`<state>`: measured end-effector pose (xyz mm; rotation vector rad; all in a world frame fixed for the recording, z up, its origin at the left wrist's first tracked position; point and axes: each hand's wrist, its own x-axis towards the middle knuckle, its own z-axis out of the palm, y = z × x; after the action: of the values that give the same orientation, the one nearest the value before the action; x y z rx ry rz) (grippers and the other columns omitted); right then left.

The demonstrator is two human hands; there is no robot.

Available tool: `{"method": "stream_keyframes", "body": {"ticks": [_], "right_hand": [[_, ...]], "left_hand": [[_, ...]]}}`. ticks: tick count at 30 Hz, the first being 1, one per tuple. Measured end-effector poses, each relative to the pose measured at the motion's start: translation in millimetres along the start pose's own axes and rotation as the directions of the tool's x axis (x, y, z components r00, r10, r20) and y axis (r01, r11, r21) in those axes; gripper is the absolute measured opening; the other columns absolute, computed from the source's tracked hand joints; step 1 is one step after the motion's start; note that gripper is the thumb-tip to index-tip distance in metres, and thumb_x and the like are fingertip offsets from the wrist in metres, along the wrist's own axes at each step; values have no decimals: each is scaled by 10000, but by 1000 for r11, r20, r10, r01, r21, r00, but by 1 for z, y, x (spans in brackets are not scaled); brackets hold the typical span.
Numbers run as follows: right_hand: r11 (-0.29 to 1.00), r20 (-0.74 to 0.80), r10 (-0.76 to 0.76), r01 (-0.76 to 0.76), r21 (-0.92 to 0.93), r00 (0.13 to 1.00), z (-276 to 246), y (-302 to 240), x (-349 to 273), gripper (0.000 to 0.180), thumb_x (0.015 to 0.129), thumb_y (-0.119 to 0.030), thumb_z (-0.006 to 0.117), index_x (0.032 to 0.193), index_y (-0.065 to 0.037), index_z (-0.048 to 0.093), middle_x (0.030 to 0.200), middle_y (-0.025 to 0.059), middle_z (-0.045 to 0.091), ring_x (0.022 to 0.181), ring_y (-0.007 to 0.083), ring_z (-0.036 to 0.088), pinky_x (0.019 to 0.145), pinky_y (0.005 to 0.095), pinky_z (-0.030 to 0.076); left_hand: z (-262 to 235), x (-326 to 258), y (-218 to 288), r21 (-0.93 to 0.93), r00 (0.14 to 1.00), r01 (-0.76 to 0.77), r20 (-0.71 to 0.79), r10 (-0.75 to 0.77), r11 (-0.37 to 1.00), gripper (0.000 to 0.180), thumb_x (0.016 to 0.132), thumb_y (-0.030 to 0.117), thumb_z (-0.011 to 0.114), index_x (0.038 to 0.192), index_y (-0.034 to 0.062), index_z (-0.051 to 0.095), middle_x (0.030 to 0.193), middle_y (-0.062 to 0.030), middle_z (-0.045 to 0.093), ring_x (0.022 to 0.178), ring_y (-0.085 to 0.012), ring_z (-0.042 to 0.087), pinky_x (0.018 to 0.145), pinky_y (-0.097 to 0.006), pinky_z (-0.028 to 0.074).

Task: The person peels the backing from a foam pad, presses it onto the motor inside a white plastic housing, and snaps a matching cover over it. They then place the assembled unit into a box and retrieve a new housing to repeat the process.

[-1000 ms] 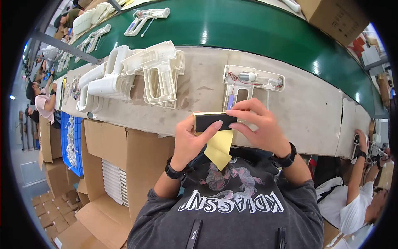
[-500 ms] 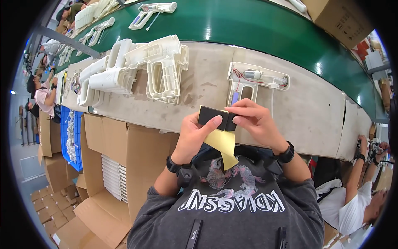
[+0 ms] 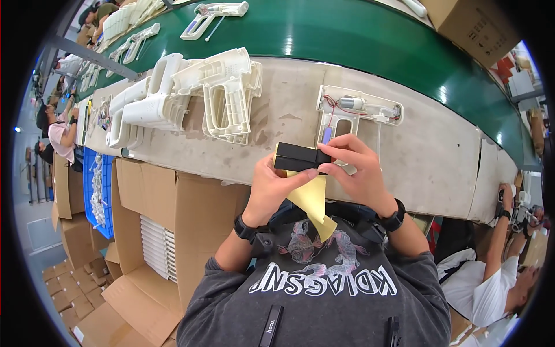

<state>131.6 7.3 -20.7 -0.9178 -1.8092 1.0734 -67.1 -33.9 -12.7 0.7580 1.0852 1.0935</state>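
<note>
My left hand [image 3: 267,189] grips a black foam strip [image 3: 296,157], which looks like adhesive pads on a pale yellow backing paper [image 3: 310,198]. The paper hangs down below the strip, its lower end curling in front of my shirt. At the strip's right end, my right hand [image 3: 363,174] pinches the black material between thumb and fingers. Just beyond my hands, a white gun-shaped plastic housing half [image 3: 370,100] lies on the bench, with a small motor [image 3: 351,103], red wires and a purple part [image 3: 327,136] in its handle. My right fingers partly cover that handle.
White housing shells [image 3: 225,110] are stacked on the bench at left. Behind runs a green conveyor [image 3: 347,37] carrying similar housings. An open cardboard box [image 3: 147,188] and a blue crate [image 3: 89,173] stand at lower left. Other people work at both sides.
The black strip has tilted and now shows a lengthwise seam. My left thumb has slid from its face to its lower edge. The hanging paper has shifted slightly.
</note>
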Motion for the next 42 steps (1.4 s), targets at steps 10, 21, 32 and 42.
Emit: {"method": "stream_keyframes", "body": {"ticks": [10, 21, 32, 42], "right_hand": [[970, 216, 87, -133, 205, 972, -11, 8, 1, 240, 909, -5, 682, 1148, 22, 683, 1063, 85, 635, 905, 147, 616, 782, 262, 516], [794, -24, -162, 116, -597, 986, -77, 79, 69, 176, 887, -85, 693, 1053, -29, 702, 973, 77, 626, 887, 252, 621, 749, 343, 512], [685, 81, -199, 198, -701, 977, -70, 88, 70, 221, 848, -129, 725, 1039, -18, 706, 960, 67, 626, 934, 262, 579, 797, 372, 499], [939, 151, -170, 206, -274, 974, -17, 4, 17, 377, 775, -114, 809, 1124, -28, 697, 974, 99, 652, 870, 273, 634, 744, 354, 547]], "left_hand": [[-10, -4, 3, 76, 995, -14, 100, 7, 997, 330, 781, -96, 762, 1086, -43, 649, 1000, -96, 726, 866, -139, 696, 779, -285, 582], [-20, -3, -2, 57, 999, -36, -31, 37, 998, 276, 822, -34, 762, 1076, -43, 654, 973, -97, 728, 819, -147, 710, 713, -281, 587], [-20, -6, -9, 15, 1000, 5, -11, -5, 1000, 283, 825, -22, 764, 1085, -45, 656, 991, -94, 722, 833, -145, 702, 725, -283, 584], [-9, 6, -17, 8, 997, -15, -77, 15, 1000, 285, 855, 59, 770, 1098, -26, 647, 995, -83, 722, 832, -132, 702, 718, -266, 569]]}}
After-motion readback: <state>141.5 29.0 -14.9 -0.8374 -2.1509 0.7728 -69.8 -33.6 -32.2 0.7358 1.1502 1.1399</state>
